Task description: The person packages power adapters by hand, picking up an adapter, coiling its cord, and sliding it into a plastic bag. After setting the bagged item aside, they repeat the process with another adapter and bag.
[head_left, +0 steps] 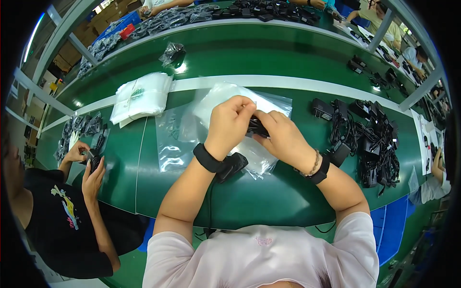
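Note:
Both my hands meet over the middle of the green table, above clear plastic bags (175,137) spread flat. Between them is a coiled black cable (258,127), partly hidden by the fingers. My left hand (230,122) is closed, thumb and forefinger pinched at the coil's upper end. My right hand (281,134) is wrapped round the coil's right side. Just below my left wristband is a black box-shaped thing (233,167); a thin cord runs down near it, and I cannot tell whether it rests on the table.
A tied stack of clear bags (139,101) lies to the left. Black power adapters with cables (377,144) are heaped at right. One bagged item (173,54) sits beyond the white strip. A co-worker's hands (89,168) hold a black cable at left. A blue bin (389,230) stands lower right.

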`<state>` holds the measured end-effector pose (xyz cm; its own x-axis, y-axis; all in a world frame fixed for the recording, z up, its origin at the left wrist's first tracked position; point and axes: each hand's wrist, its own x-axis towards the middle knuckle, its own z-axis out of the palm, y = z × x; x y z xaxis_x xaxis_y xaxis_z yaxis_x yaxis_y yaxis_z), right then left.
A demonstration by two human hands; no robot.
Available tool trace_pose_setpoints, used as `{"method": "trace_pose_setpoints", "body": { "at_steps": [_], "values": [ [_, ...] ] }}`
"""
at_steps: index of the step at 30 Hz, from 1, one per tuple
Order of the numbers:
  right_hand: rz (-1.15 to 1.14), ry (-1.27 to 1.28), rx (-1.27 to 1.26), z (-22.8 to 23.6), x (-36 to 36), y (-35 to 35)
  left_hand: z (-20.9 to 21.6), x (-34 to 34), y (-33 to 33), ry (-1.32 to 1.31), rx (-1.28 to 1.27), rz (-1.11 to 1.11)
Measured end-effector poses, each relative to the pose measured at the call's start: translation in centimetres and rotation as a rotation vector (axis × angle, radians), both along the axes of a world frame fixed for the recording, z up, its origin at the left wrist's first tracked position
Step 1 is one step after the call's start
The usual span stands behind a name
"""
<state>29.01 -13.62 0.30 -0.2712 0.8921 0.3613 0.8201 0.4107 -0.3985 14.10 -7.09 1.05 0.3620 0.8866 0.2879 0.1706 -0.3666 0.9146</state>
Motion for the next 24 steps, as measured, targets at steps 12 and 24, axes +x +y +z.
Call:
{"method": "trace_pose_setpoints", "body": {
  "at_steps": [12,24],
  "values": [
    [-0.092,1.603,-0.39,0.9,0.8,2.5,0.1,0.8,-1.7,-0.174,0.036,-0.189],
    [0.063,0.413,0.167,-1.7,-0.6,2.1,1.9,1.1,-3.0,0.164,0.446,0.061]
  ]
}}
